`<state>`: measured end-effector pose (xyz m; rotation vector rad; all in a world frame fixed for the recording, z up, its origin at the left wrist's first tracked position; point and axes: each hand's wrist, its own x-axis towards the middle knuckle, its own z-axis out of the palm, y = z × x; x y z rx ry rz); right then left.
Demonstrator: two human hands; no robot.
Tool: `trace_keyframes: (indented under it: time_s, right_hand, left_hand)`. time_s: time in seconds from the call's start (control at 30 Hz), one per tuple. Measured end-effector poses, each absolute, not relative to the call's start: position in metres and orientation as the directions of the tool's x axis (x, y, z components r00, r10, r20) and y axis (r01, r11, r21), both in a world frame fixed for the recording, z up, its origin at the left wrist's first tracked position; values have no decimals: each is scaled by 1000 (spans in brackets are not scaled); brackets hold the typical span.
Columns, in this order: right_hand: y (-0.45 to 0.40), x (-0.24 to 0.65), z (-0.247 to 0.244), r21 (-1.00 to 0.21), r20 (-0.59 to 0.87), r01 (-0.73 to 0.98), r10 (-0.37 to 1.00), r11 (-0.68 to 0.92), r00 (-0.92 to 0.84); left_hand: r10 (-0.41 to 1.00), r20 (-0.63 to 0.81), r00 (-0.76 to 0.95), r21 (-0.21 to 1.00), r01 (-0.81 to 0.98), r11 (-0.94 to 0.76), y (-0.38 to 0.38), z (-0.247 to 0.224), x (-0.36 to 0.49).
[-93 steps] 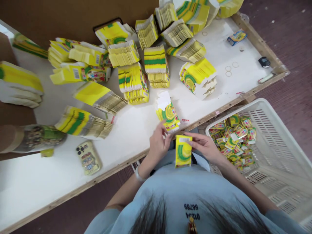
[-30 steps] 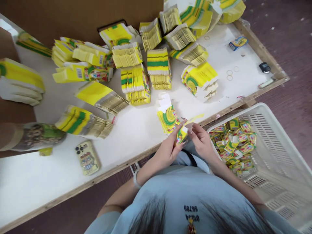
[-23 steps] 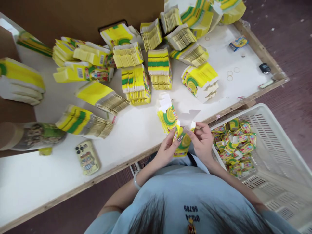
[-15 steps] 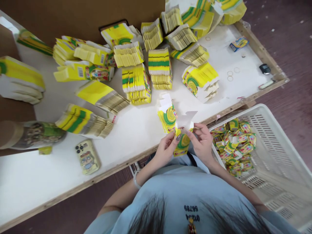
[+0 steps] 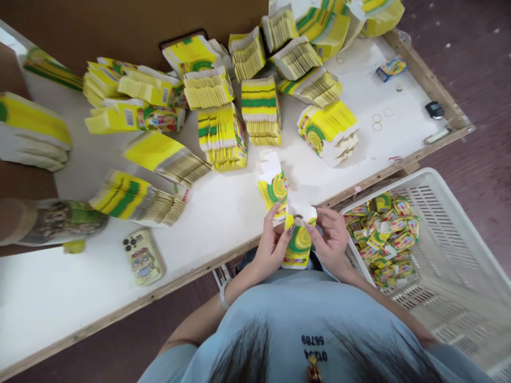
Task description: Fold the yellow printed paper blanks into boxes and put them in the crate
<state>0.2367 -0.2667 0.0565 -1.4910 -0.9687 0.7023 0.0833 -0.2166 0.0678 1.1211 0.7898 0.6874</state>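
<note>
Between my two hands is a small yellow and green cardboard box [image 5: 298,243], held upright at the table's front edge with its white flaps at the top. My left hand [image 5: 272,246] grips its left side, thumb on the front near the top. On the right side my right hand [image 5: 330,239] pinches the upper corner and flap, fingers closed on the card. Just beyond my left fingertips another yellow box [image 5: 273,186] lies on the white table [image 5: 223,213], its white flap pointing away. Whether the held box contains anything is hidden.
Bundles of flat yellow cartons [image 5: 261,109] stand along the back. A white plastic crate [image 5: 451,234] at the right holds many small folded boxes [image 5: 383,229]. A phone [image 5: 142,257] and a clear jar [image 5: 59,221] lie at left; a blue box [image 5: 392,69] lies at far right.
The held box has come slightly lower and more of its front shows. Its top flaps now stand wider, and my left fingers have shifted up along its side.
</note>
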Motion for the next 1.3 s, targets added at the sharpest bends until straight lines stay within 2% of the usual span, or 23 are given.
trace_keyframes:
  time_s: [0.23, 0.43, 0.57, 0.63, 0.8, 0.9, 1.0, 1.17, 1.3]
  right_hand:
    - [-275, 246, 70, -980, 70, 198, 955, 12, 288]
    - [-281, 247, 63, -942, 199, 334, 868, 40, 456]
    - [-293, 255, 61, -891, 331, 408, 899, 198, 287]
    - [-298, 258, 61, -876, 362, 416, 903, 244, 232]
    - [-298, 260, 63, -861, 233, 506, 925, 53, 300]
    - [-288, 261, 68, -941, 97, 339, 954, -5, 285]
    - [-279, 262, 72, -987, 4, 157, 982, -26, 191]
    - [-278, 265, 76, -993, -51, 100, 989, -66, 140]
    - [-279, 263, 76, -984, -176, -25, 976, -175, 131]
  left_hand:
    - [744, -173, 646, 972, -9, 234, -213, 64, 65]
    - [798, -121, 591, 982, -48, 185, -213, 59, 66]
    - [742, -2, 670, 1000, -14, 16, -211, 64, 61]
    - [698, -5, 716, 999, 33, -27, -210, 68, 58]
    - [726, -176, 665, 983, 160, 92, -214, 70, 61]
    - [690, -226, 688, 973, 120, 199, -216, 70, 62]
    - [660, -257, 705, 954, 77, 290, -216, 72, 62]
    - [602, -252, 758, 924, 3, 382, -216, 72, 59]
    - [708, -265, 655, 929, -23, 369, -220, 69, 61]
